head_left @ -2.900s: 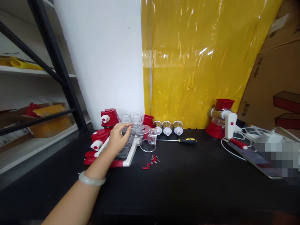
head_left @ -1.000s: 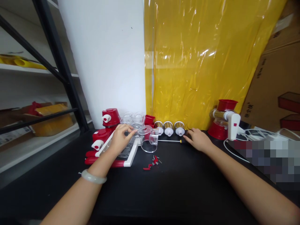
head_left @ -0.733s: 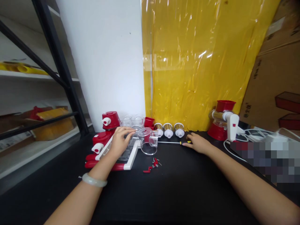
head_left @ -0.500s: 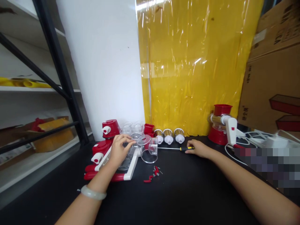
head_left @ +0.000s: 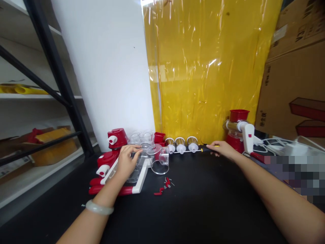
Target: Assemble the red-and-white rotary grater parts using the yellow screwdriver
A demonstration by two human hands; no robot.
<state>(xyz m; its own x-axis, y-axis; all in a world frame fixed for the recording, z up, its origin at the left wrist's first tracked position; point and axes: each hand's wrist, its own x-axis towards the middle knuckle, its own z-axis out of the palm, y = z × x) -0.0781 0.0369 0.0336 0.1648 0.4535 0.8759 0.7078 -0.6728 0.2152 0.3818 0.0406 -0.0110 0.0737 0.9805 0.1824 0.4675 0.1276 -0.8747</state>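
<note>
My left hand (head_left: 127, 160) reaches over the clear plastic parts on the left, thumb and fingers curved and slightly apart. Its fingertips are beside a clear housing (head_left: 159, 167); whether they touch it I cannot tell. Under the wrist lie white crank arms (head_left: 141, 178) with red handles (head_left: 126, 190). My right hand (head_left: 220, 149) holds a long screwdriver (head_left: 189, 151) by its black and yellow handle. The shaft points left, just in front of several metal drums (head_left: 180, 145) with white ends. Small screws and red pieces (head_left: 167, 183) lie on the black table.
Red bases (head_left: 117, 138) stand at the left, with red hoppers (head_left: 159, 138) behind the clear housing. At the right are an assembled red-and-white crank grater (head_left: 238, 130), white cables (head_left: 273, 144) and a large cardboard box (head_left: 291, 81). A yellow plastic curtain (head_left: 198, 74) hangs behind.
My right hand has moved back and slightly right, bringing the screwdriver closer to the drums. My left thumb and fingers have parted a little and drawn slightly left. The view has shifted slightly.
</note>
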